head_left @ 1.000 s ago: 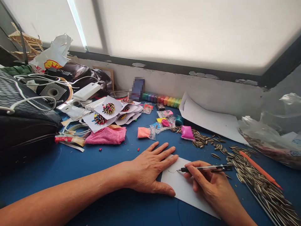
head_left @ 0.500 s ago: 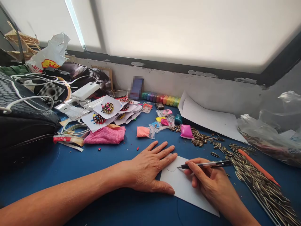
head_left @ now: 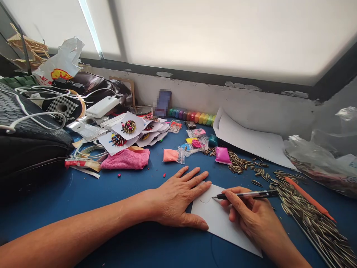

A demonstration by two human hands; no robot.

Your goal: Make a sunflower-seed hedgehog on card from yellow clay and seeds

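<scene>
A small sheet of white paper (head_left: 220,223) lies at an angle on the blue table, with a short curved dark line near its upper left. My left hand (head_left: 181,199) is spread flat, fingers apart, its thumb and index fingertip resting on the paper's left side. Between the thumb and fingers of my right hand (head_left: 251,216) is a black pen (head_left: 251,194), its tip at the right end of the drawn line. The side of that hand rests over the paper and hides part of its right edge.
Striped sunflower seeds (head_left: 312,223) spread along the right, beside an orange stick-like tool (head_left: 309,199). Clay packets, one of them magenta (head_left: 223,155), lie beyond my hands. Left of them are a pink cloth (head_left: 125,159) and decorated white cards (head_left: 128,127). A black bag (head_left: 30,149) stands far left.
The curved line reaches slightly farther at its right end by the pen tip. My left hand stays flat on the paper; the whole view has shifted slightly.
</scene>
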